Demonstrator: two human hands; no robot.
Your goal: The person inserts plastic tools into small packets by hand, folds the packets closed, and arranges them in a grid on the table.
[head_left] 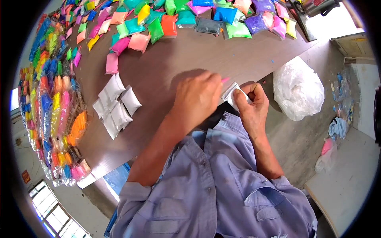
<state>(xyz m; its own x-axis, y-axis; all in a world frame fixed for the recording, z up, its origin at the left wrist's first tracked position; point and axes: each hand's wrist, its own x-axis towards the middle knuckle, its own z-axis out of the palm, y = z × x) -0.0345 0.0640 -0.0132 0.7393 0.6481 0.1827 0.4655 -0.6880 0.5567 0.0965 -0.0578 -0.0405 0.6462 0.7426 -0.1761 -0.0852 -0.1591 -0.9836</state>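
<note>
My right hand [254, 104] is closed on a small white packet [231, 94], pinched between thumb and fingers at the table's near edge. Just left of it is my left hand [199, 95], its fingers curled together. A small pink piece [225, 79] pokes out at its fingertips; most of it is hidden, so its kind cannot be made out. Farther left, several filled white packets [115, 104] lie in a cluster on the brown table [154, 85].
Many small coloured packets [168, 25] cover the table's far side. Clear bags of coloured packets [53, 103] are heaped at the left. A white plastic bag [298, 89] bulges beyond the table edge at right. A dark flat object [304, 23] and a metal mug [321, 7] are at the upper right.
</note>
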